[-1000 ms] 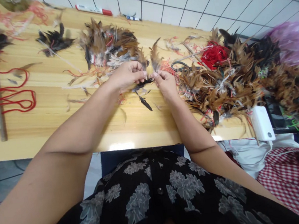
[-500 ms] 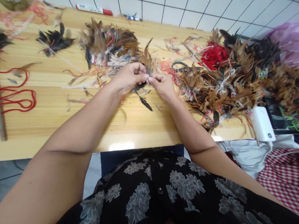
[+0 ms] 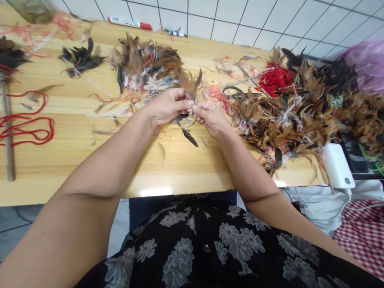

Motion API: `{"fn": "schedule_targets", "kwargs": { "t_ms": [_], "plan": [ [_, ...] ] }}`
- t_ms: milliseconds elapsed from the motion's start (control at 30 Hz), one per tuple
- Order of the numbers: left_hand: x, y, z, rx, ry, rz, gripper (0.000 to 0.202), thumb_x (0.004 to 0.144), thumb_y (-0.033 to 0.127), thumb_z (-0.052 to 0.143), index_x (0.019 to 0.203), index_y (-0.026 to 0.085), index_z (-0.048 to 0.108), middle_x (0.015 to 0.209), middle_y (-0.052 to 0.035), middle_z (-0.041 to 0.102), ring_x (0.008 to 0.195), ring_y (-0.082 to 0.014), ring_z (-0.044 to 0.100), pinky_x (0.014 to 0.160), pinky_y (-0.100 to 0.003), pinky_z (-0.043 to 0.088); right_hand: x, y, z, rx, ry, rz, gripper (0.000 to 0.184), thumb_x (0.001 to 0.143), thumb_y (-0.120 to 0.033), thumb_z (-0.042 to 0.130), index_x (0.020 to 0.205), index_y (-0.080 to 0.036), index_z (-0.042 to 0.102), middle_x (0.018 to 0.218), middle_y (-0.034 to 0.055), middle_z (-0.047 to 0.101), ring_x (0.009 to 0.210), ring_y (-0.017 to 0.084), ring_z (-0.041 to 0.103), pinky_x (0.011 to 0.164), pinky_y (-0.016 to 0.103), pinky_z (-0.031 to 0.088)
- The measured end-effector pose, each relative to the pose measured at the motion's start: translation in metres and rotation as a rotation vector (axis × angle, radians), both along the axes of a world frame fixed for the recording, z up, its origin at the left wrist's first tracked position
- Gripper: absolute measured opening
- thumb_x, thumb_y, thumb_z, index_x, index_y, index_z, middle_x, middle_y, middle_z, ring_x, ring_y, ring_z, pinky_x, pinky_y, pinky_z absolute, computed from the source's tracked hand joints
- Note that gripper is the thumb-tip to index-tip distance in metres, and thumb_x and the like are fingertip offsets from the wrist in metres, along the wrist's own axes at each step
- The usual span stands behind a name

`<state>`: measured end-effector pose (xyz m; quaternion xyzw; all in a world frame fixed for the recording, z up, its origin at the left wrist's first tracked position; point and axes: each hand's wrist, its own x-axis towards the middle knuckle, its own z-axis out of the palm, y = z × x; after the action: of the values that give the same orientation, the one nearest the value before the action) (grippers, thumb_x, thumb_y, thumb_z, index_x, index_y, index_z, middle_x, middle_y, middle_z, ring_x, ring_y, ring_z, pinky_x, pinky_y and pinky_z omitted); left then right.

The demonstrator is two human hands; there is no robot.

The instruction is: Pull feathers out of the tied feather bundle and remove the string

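Observation:
My left hand (image 3: 169, 105) and my right hand (image 3: 210, 117) meet above the wooden table (image 3: 72, 145), fingertips pinched together. Between them they grip a small bunch of brown feathers (image 3: 192, 82) that fans up behind the fingers. Both hands are closed on it. A loose dark feather (image 3: 189, 137) lies on the table just below the hands. A heap of brown and grey feathers (image 3: 148, 67) sits right behind my left hand.
A big pile of brown feathers (image 3: 294, 116) with red string (image 3: 277, 78) and scissors (image 3: 232, 91) fills the right. Red cord (image 3: 13, 129) and a feathered stick (image 3: 3, 93) lie left. A red marker (image 3: 129, 23) rests at the far edge; a white charger (image 3: 337, 166) hangs at the near right.
My hands have drawn closer together and the feathers now stand behind my left fingers instead of over my right hand. The camera has tipped slightly.

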<state>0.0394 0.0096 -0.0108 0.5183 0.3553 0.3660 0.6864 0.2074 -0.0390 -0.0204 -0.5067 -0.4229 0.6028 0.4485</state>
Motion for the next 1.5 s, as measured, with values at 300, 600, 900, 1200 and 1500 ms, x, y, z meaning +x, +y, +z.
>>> {"fn": "schedule_targets", "kwargs": {
  "t_ms": [300,600,900,1200,1500],
  "plan": [
    [-0.002,0.000,0.009,-0.182,-0.207,0.068,0.039,0.088,0.021,0.103,0.078,0.021,0.066,0.071,0.0042,0.068,0.073,-0.0100,0.052,0.074,-0.030,0.043,0.000,0.000,-0.004,0.080,0.035,-0.006,0.044,0.081,-0.050,0.106,0.082,-0.019,0.075,0.070,-0.0048,0.066,0.064,0.007,0.049,0.061,0.021,0.042],
    [0.003,-0.006,0.000,-0.186,-0.235,-0.046,0.072,0.043,0.053,0.125,0.074,0.022,0.068,0.070,0.0060,0.068,0.074,-0.0074,0.053,0.076,-0.030,0.043,-0.006,-0.002,0.006,0.063,-0.030,-0.105,0.048,0.085,-0.040,0.104,0.071,-0.020,0.062,0.072,-0.0033,0.067,0.072,0.008,0.058,0.070,0.021,0.048],
    [0.006,-0.012,0.020,-0.274,-0.177,0.107,0.046,0.115,0.001,0.066,0.072,0.017,0.066,0.065,0.0018,0.067,0.065,-0.0069,0.054,0.069,-0.022,0.045,0.006,0.006,-0.011,0.165,-0.046,-0.045,0.057,0.083,-0.066,0.100,0.080,-0.022,0.063,0.067,-0.0077,0.054,0.064,0.007,0.043,0.064,0.022,0.040],
    [0.013,-0.017,0.017,-0.274,-0.199,0.106,0.048,0.113,-0.002,0.063,0.068,0.015,0.063,0.063,-0.0003,0.065,0.057,-0.0064,0.056,0.061,-0.018,0.045,0.012,0.012,-0.018,0.245,-0.069,-0.014,0.067,0.072,-0.077,0.101,0.079,-0.021,0.064,0.075,-0.0021,0.064,0.081,0.013,0.063,0.078,0.027,0.053],
    [0.010,-0.005,-0.002,-0.055,-0.140,0.123,0.038,0.089,0.008,0.095,0.071,0.015,0.063,0.064,0.0019,0.061,0.056,-0.0077,0.054,0.060,-0.020,0.043,0.020,0.015,-0.024,0.274,-0.115,-0.012,0.072,0.072,-0.087,0.094,0.085,-0.021,0.068,0.075,-0.0036,0.062,0.074,0.011,0.054,0.073,0.027,0.048]
  ]
}}
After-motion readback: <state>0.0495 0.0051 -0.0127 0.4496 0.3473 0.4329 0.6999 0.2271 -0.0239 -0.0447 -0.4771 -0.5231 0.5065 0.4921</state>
